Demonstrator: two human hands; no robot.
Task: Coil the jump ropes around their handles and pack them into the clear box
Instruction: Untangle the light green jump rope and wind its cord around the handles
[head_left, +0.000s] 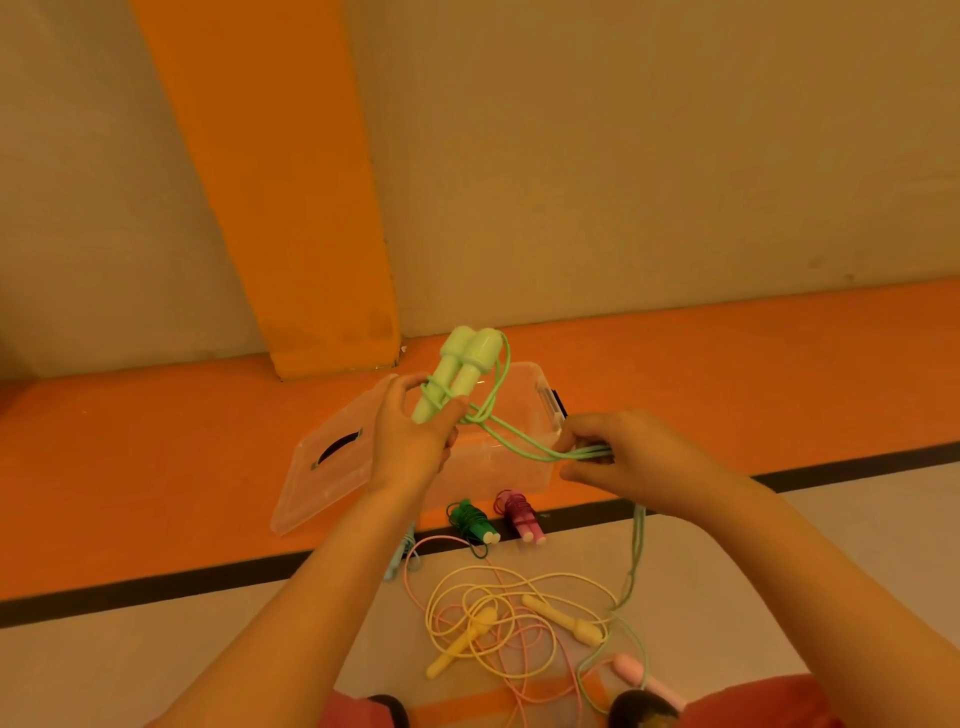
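Orange floor (156, 467), left fingers (401, 397) gripping green handles (460, 371), right fingers (584, 434) pinching cord (519, 448)

Bare left hand (410, 441) and right hand (623, 452), arms (332, 587) bare too. Red fabric (769, 699) along the bottom edge, can't tell which garment tbh.

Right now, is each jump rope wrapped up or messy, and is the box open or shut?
Light green jump rope: partly coiled, handles in left hand, cord pinched by right hand.
Clear box: open.
Lid: off, beside the box.
Dark green jump rope: coiled, on floor.
Magenta jump rope: coiled, on floor.
Yellow jump rope: loose, uncoiled.
Pale pink jump rope: loose, uncoiled.
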